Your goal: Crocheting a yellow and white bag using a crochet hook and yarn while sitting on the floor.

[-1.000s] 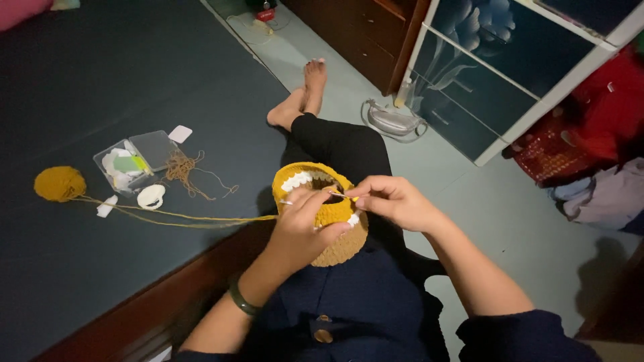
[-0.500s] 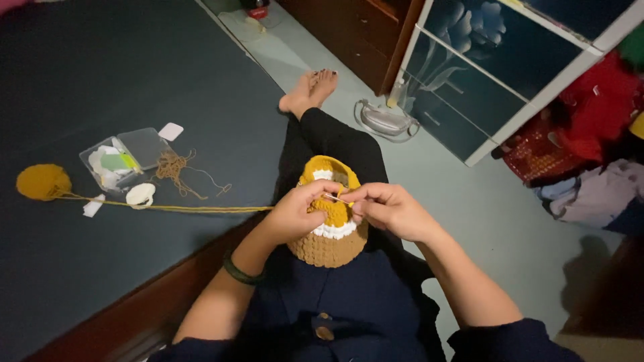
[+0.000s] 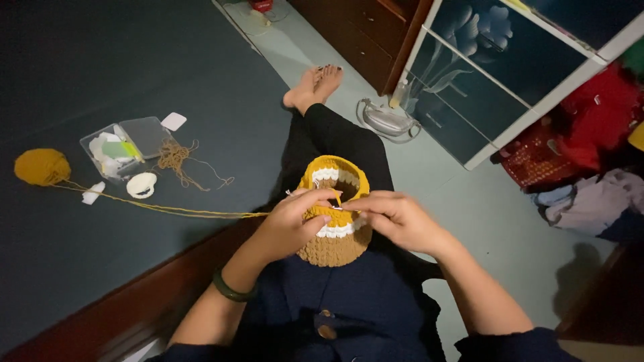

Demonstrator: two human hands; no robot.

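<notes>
A round crocheted piece (image 3: 335, 231), yellow with a white band and a tan base, rests on my lap with its opening facing up. My left hand (image 3: 292, 224) grips its near rim from the left side. My right hand (image 3: 396, 218) pinches the same rim from the right, and a thin hook seems to sit between the fingers. A yellow yarn strand (image 3: 168, 209) runs from my left hand across the dark bed to a yellow yarn ball (image 3: 41, 166) at the far left.
On the dark bed lie a clear plastic box (image 3: 124, 147) of small items, a tangle of tan yarn (image 3: 176, 157), a white round piece (image 3: 141, 184) and white scraps. A glass-fronted cabinet (image 3: 510, 74), a red basket (image 3: 537, 157) and heaped clothes (image 3: 590, 201) stand to the right.
The crocheted piece has turned in my hands, its opening now tipped upward. Both hands stay on its rim. The view has shifted slightly, moving the bed items up and right.
</notes>
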